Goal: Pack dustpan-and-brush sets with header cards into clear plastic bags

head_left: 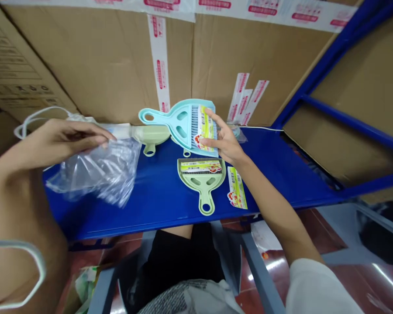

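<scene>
My right hand (227, 141) grips a light blue dustpan-and-brush set (174, 121) by its wide end, thumb and fingers over a yellow label card (203, 124) on the blue bristles. The set is raised over the table with its handle pointing left. Between the fingertips of my left hand (72, 137) hangs a crumpled clear plastic bag (108, 172). Below the blue set, a pale green dustpan with brush (203, 184) lies with its handle towards me and a label across it. A loose label card (237, 188) lies beside it.
Another green dustpan (155, 134) lies at the back of the blue table (150, 196), partly hidden. Large taped cardboard boxes (98, 56) stand behind. Blue metal framing (356, 122) bounds the right. A white cable (36, 115) loops at the left.
</scene>
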{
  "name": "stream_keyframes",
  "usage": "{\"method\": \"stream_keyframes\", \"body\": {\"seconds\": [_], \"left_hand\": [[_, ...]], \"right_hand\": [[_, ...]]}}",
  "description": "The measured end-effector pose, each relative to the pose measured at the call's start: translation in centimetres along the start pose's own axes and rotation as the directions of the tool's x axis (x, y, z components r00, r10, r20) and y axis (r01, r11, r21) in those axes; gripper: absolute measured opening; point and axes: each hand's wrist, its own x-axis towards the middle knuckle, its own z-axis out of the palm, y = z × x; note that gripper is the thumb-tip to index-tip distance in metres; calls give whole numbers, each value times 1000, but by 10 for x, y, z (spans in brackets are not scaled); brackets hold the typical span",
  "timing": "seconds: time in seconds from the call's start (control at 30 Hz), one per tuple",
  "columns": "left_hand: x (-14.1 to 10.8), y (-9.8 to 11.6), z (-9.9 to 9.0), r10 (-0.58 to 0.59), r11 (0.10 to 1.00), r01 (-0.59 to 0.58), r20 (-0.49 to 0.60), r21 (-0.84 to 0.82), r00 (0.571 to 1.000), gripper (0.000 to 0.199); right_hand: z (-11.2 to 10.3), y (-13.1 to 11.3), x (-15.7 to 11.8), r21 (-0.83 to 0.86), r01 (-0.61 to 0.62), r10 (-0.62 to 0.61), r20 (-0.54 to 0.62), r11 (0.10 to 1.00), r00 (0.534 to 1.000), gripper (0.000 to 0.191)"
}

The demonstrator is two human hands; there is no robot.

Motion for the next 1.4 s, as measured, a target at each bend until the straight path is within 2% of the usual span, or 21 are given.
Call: {"method": "stream_keyframes", "body": {"seconds": [0.03,0.07,0.1,0.13,0.2,0.27,0.33,0.47,0.53,0.67,0.8,0.9,1.03,1.2,1.23,1.27,1.33,1.37,1.4], "left_hand": [[0,4,5,79,995,-73,109,-62,991,26],[0,8,14,166,982,-143,213,-120,963,24],[1,13,25,253,963,-211,302,-165,919,20],[3,19,38,340,937,-286,340,-201,877,17],[6,31,63,483,874,-418,335,-250,809,14],[9,39,82,567,823,-517,269,-236,778,15],[11,40,93,569,822,-541,205,-180,796,18],[12,33,96,533,842,-520,76,-142,843,23],[12,30,96,525,845,-506,86,-175,847,21],[11,33,92,550,823,-500,157,-270,820,12],[10,37,91,574,802,-494,204,-337,793,8],[10,40,100,601,777,-501,213,-381,770,5],[9,47,113,619,758,-515,194,-400,761,4],[3,56,119,617,749,-505,171,-429,768,4],[2,57,119,620,749,-510,174,-424,766,4],[1,59,117,625,748,-518,180,-415,759,3],[1,59,111,634,747,-540,174,-387,753,7],[1,58,106,625,754,-546,141,-366,768,11],[3,55,100,594,771,-541,74,-336,801,16]], "right_hand": [[-2,-2,0,-9,14,-14,4,1000,1000,136],[-4,-3,0,-22,26,-26,8,999,1000,137],[-7,-6,-1,-40,33,-33,12,999,999,138],[-11,-9,-2,-60,33,-32,23,998,999,138],[-19,-16,-5,-108,10,-3,65,994,998,137],[-28,-24,-7,-156,-34,52,110,987,993,132],[-37,-31,-9,-196,-81,109,135,977,985,125],[-47,-42,-13,-246,-115,156,151,962,976,117],[-47,-47,-15,-276,-136,180,140,952,974,116],[-48,-58,-20,-331,-193,248,132,924,960,116],[-46,-60,-21,-403,-251,345,177,880,922,117],[-39,-52,-20,-420,-289,410,232,860,882,117],[-20,-38,-19,-323,-346,445,316,881,838,113],[9,-17,-21,-213,-455,499,468,865,729,110],[15,-12,-22,-194,-470,501,482,861,719,111],[22,-6,-23,-176,-475,496,480,862,723,111],[34,4,-25,-139,-460,471,435,877,767,112],[39,8,-26,-113,-446,452,395,888,800,113],[44,11,-26,-85,-431,432,348,898,832,116]]}}
